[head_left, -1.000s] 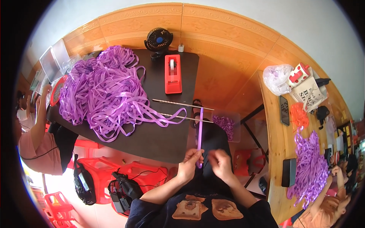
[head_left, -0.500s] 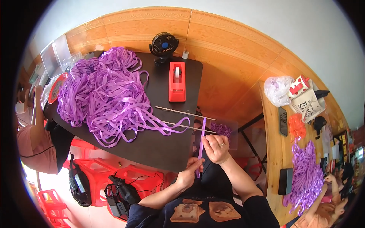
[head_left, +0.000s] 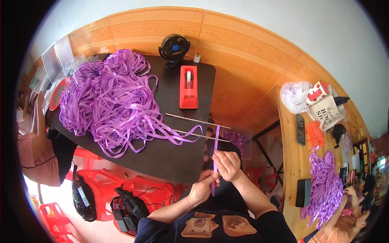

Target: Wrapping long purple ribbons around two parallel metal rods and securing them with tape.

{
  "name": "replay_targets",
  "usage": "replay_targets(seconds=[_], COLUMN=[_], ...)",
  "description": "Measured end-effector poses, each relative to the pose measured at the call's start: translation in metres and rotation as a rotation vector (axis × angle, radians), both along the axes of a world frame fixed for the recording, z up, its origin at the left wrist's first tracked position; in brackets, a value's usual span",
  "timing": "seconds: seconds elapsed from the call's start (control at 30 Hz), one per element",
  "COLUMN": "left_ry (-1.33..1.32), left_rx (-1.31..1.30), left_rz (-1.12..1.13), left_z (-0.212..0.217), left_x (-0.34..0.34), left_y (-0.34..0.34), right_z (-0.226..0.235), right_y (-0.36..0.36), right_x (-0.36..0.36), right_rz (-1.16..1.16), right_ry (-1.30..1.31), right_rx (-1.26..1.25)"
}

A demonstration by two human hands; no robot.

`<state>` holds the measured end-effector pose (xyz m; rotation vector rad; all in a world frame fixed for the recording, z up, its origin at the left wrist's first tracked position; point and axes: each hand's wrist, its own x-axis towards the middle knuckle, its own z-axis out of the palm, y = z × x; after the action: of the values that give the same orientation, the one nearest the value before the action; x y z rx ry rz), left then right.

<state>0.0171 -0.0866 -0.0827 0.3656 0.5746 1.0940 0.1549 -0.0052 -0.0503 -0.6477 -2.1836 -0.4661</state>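
One narrow, flat purple ribbon (head_left: 217, 134), long axis running outward to two thin, metallic-looking rods (head_left: 194, 120); I see the left hand (head_left: 204, 185) pinching it lower, the right hand (head_left: 228, 165) closed on it higher, nearer the rods.

wall (head_left: 263, 28) is white above, orange tile (head_left: 239, 97) below. dark table (head_left: 162, 166) stands left, wooden table (head_left: 291, 162) right. red stools (head_left: 97, 188) stand on a pale floor (head_left: 102, 231).

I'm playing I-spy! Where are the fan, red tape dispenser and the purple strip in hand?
Fan (head_left: 175, 47), head view: blue hub.
Red tape dispenser (head_left: 189, 90), head view: body's middle.
Purple strip (head_left: 216, 146), head view: part above the fingers.
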Motion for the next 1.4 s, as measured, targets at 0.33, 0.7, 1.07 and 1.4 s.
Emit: replay_targets(seconds=[0.33,0.7,1.07,1.4], left_ry=[-0.013,-0.039,-0.045,0.138], left_rx=[0.008,0.172,-0.139,-0.113], left_rz=[0.045,-0.228,-0.223,0.0], left_z=[0.026,0.028,-0.05,-0.062], left_x=[0.007,-0.02,-0.008,0.024], left_y=[-0.011,-0.017,0.025,0.076], right_z=[0.025,0.08,0.08,0.018], right_y=[-0.005,0.016,0.121,0.175], right_x=[-0.001,-0.005,0.006,0.007], right_rz=[-0.013,0.12,0.195,0.318], right_ry=[-0.019,0.282,0.713,1.011], right_rx=[0.104,-0.255,-0.854,-1.275])
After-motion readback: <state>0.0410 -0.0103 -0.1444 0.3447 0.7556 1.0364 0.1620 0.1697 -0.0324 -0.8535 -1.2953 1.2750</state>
